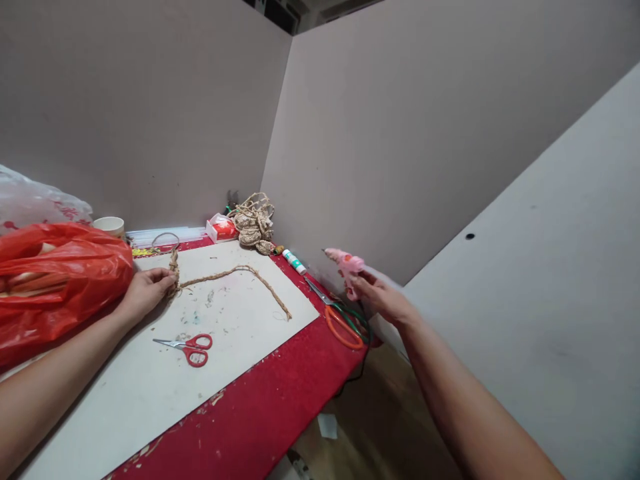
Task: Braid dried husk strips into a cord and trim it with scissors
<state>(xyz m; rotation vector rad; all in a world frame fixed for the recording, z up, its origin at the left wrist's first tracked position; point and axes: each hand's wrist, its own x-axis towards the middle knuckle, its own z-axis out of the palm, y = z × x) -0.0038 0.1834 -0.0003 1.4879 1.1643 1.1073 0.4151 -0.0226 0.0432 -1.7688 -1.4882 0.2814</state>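
My left hand (150,291) pinches a small braided straw piece (173,267) at the left of a white board (125,400). From that piece a braided straw cord (245,268) runs to the right and bends down across the board. In my right hand (383,297) is a pink glue gun (346,267), raised beyond the table's right edge with its nozzle pointing left. Red-handled scissors (193,348) lie on the board below the cord. Larger scissors with orange and green handles (343,327) rest on the red tabletop below the glue gun.
A red plastic bag (65,287) fills the left side, beside a white cup (109,227). Clear glue sticks (167,236), a small box (220,228) and bundled straw cord (253,223) line the back. A white-green tube (294,261) lies near the grey partition (390,133).
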